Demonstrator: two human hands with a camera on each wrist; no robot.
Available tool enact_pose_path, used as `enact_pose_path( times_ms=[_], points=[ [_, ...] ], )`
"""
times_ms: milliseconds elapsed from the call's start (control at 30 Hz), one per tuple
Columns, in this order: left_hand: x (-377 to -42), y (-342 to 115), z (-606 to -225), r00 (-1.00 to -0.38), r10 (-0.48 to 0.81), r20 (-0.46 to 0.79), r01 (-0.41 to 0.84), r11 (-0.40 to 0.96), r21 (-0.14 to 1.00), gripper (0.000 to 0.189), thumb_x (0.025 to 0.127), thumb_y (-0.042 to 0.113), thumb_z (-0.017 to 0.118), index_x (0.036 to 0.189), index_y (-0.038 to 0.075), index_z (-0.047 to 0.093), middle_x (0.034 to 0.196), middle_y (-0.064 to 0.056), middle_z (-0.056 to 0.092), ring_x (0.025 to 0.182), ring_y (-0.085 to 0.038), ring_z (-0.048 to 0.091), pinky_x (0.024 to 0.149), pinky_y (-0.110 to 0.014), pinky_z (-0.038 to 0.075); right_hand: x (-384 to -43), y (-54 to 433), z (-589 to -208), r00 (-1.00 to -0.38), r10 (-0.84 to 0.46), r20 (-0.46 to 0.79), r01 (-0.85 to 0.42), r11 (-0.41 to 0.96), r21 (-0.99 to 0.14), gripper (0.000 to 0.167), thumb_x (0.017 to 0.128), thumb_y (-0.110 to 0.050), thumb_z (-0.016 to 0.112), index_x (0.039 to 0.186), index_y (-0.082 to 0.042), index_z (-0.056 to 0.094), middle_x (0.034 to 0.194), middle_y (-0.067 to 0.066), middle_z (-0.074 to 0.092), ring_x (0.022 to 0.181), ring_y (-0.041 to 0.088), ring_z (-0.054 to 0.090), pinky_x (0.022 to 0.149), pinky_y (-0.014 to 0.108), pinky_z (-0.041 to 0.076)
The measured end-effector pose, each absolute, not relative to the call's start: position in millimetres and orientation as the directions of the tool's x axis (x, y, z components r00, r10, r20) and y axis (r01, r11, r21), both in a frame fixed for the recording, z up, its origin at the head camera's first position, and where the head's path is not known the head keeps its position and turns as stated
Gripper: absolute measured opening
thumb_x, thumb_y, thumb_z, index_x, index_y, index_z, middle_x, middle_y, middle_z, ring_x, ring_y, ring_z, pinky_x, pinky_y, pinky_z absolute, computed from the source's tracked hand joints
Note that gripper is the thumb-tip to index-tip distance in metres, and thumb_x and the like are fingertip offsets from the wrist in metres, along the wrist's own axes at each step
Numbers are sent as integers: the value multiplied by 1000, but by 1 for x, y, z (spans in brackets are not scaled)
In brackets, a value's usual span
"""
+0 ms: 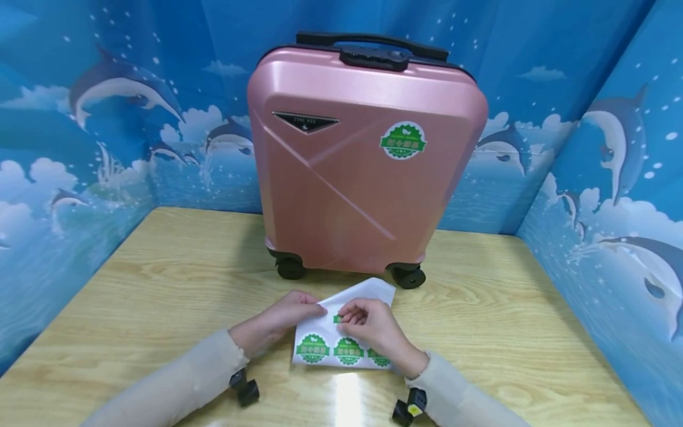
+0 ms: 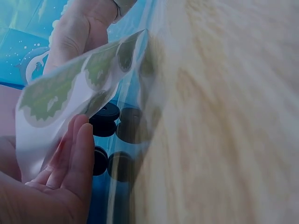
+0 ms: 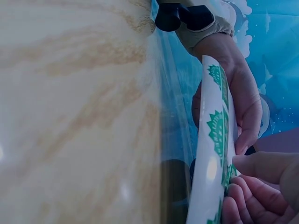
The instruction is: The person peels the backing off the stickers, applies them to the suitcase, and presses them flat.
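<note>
My left hand (image 1: 283, 311) grips the left edge of a white sticker sheet (image 1: 373, 289), thumb on top and fingers underneath. Round green-and-white stickers (image 1: 313, 349) line the sheet's near edge. Over the middle of the sheet, the thumb and index finger of my right hand (image 1: 376, 326) pinch a green sticker (image 1: 337, 319), mostly hidden behind the fingers. In the right wrist view the sheet (image 3: 198, 172) stands on a slant, with the fingertips right at one green sticker. Seen from the left wrist, the sheet (image 2: 30, 154) is tilted up off the table.
Behind the hands stands a pink suitcase (image 1: 341, 196) on black wheels (image 1: 290, 268). One round green sticker (image 1: 403, 140) is on its upper right front, a dark triangular badge (image 1: 306, 122) on the upper left. Dolphin-print curtains (image 1: 69, 136) surround the wooden table (image 1: 176, 267).
</note>
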State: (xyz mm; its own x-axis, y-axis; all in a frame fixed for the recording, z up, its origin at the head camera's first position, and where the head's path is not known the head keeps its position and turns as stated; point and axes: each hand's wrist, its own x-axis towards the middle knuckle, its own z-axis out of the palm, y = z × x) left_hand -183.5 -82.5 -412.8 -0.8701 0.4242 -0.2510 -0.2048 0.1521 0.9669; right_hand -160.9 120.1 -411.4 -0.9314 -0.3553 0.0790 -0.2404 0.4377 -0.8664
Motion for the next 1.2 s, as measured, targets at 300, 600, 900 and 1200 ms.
enact_pose_path(
  times_ms=[300, 600, 900, 1200],
  points=[
    [-182, -82, -414, -850, 460, -259, -238, 104, 966, 17, 82, 5, 59, 87, -10, 64, 65, 1, 65, 58, -7, 61, 58, -19, 50, -160, 119, -411, -934, -344, 94, -250, 444, -860, 14, 75, -1, 75, 88, -1, 68, 76, 3, 66, 67, 10, 60, 62, 22, 52],
    [-182, -81, -416, -834, 505, -225, -209, 88, 974, 21, 85, 4, 58, 93, -15, 62, 68, 0, 66, 59, -6, 61, 59, -18, 50, -160, 119, -413, -938, -325, 119, -260, 435, -862, 10, 75, -3, 74, 83, -2, 68, 73, 2, 65, 64, 8, 59, 61, 22, 52],
    [-180, -78, -413, -840, 505, -198, -168, 105, 980, 21, 84, 3, 60, 92, -16, 62, 65, 1, 64, 56, -5, 58, 56, -17, 48, -160, 118, -412, -941, -311, 130, -269, 461, -846, 10, 77, -9, 76, 78, -4, 68, 71, 1, 65, 61, 6, 56, 58, 21, 51],
    [-179, -78, -411, -833, 506, -223, -191, 114, 975, 20, 84, 3, 60, 94, -14, 63, 69, -1, 66, 59, -7, 60, 58, -18, 49, -159, 116, -411, -950, -291, 110, -242, 468, -850, 10, 78, -10, 75, 77, -4, 67, 69, 0, 63, 60, 7, 54, 56, 20, 48]
  ],
)
